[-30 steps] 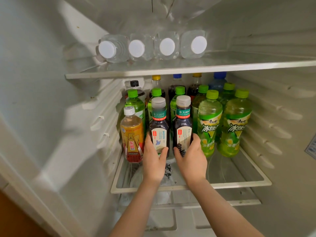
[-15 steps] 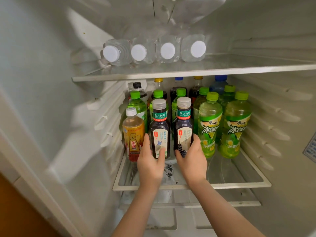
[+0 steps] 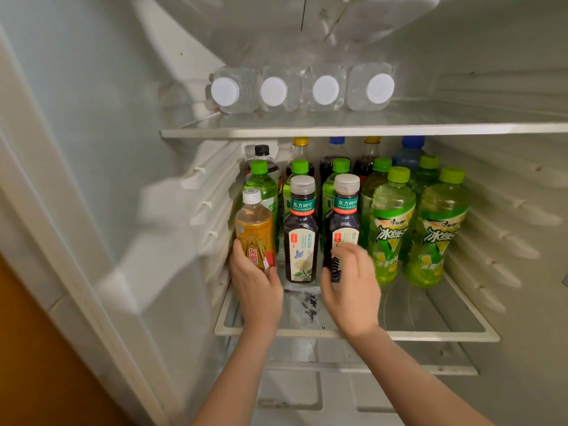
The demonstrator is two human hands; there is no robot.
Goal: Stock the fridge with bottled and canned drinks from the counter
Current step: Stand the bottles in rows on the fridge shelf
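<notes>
Head view: yellow bottle within left hand grip.

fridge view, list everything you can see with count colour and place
water bottles: four, clear with white caps, lying side by side on the upper shelf
green tea bottles: seven, green caps, middle shelf, two front right, five behind
dark tea bottles: two, dark with grey caps, front centre
yellow-labelled bottle: one, white cap, front left
back-row bottles: five, caps black, yellow, blue, yellow, blue, mostly hidden
left grip: holds the yellow-labelled bottle
right grip: at the right dark tea bottle, blurred, hold unclear
</notes>
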